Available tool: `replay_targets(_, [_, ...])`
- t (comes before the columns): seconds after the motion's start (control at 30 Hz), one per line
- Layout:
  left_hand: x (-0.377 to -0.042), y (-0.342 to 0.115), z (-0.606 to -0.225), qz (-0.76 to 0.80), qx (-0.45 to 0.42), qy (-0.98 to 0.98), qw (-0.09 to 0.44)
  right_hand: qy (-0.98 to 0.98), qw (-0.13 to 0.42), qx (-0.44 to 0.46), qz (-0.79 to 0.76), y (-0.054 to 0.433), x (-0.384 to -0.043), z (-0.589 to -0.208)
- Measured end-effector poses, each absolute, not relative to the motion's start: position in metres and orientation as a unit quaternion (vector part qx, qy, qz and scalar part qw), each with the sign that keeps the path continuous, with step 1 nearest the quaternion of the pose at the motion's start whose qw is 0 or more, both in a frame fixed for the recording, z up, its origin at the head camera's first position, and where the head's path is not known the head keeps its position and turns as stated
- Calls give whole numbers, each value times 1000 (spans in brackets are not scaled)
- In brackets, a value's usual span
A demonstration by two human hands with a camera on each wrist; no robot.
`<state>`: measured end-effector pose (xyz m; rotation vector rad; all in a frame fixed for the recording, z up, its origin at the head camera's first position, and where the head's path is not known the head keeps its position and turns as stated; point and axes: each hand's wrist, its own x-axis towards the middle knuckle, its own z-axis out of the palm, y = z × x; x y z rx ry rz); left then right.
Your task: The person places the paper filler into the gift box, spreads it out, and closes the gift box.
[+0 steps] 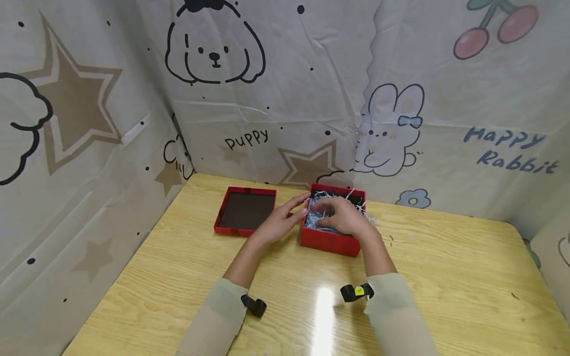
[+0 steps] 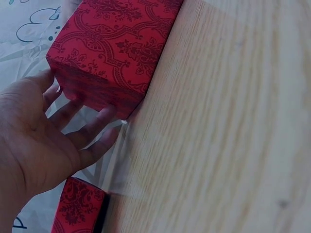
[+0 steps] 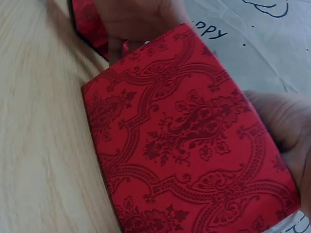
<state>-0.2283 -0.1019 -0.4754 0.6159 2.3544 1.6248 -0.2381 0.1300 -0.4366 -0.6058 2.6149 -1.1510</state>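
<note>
A red box (image 1: 329,242) with a dark floral pattern stands uncovered on the table, filled with pale blue-grey shredded paper (image 1: 313,218). My left hand (image 1: 280,222) is at the box's left side, fingers spread and extended, with fingertips against its wall in the left wrist view. My right hand (image 1: 345,216) reaches over the front right rim into the box. Its thumb and fingers stand apart over the shredded paper, with a gap showing between them. In the right wrist view the box wall (image 3: 184,131) hides most of that hand.
Left of the box lies its red lid (image 1: 247,210), dark inside face up. White paper strands (image 1: 371,219) stick out past the box's right rim. The wooden table (image 1: 445,277) meets a printed cloth backdrop (image 1: 285,109) behind the box and at the left.
</note>
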Motion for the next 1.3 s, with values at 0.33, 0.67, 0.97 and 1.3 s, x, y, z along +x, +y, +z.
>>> replay_targets(0.33, [-229, -102, -474, 559, 213, 793, 113, 930, 99, -165, -314, 125, -241, -440])
replay_targets(0.67, [-228, -103, -475, 559, 208, 794, 116, 922, 82, -167, -338, 129, -236, -432])
replay_targets(0.97, [-228, -101, -471, 545, 212, 804, 104, 886, 45, -181, -425, 172, -219, -398])
replay_targets(1.3, [-229, -99, -475, 541, 202, 810, 103, 839, -27, -126, -529, 252, -203, -430])
